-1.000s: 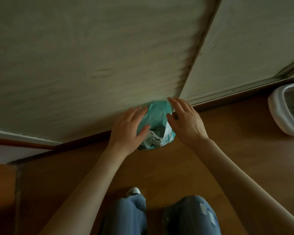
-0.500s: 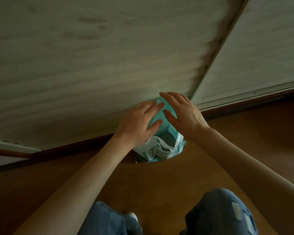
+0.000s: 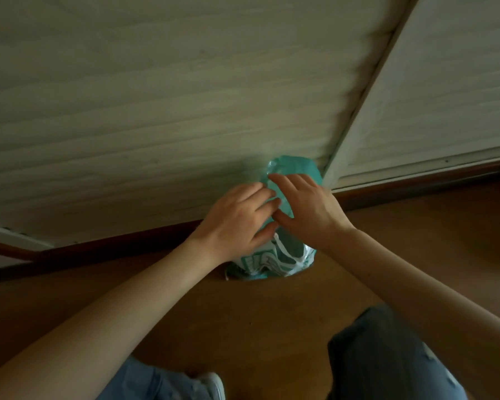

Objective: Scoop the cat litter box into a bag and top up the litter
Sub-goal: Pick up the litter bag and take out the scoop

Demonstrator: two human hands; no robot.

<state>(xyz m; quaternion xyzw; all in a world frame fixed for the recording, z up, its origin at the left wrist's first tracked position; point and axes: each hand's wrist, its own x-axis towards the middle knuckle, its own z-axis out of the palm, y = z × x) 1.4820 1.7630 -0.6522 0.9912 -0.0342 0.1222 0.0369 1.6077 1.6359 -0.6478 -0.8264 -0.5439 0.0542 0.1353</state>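
Teal plastic with white print, thin and crinkly: a bag [image 3: 283, 255] standing on the brown wooden floor [image 3: 243, 313], propped against the pale wall [image 3: 156, 111] just left of a white corner trim [image 3: 367, 96]. Looks soft and floppy, likely to sag or fold the moment support goes. Probably slippery film too, prone to sliding between bare fingers. Weight hard to judge from here; bulging low down, so maybe something already inside, though contents hidden.

Best taken at the top edge, by the look of it, pinching the film at two opposite sides of the mouth to spread it and keep it open for the scoop. Grabbing the belly would likely just crush it flat.

Left hand [image 3: 237, 223] on the near-left side of the bag, fingers fairly straight and spread over the upper film, thumb low against the side; touching, not clearly pinching. Right hand [image 3: 306, 209] on the right side, fingers extended over the top of the bag, thumb pointing left towards the other hand's fingertips. Both flat-ish on the plastic, nothing gripped that can be seen, though fingertip contact partly blurred.

Bag between and beneath the two hands, its top peeking out beyond the fingers at the far side, its base showing near, below the wrists. Denim knees [image 3: 387, 356] near, at the bottom edge.
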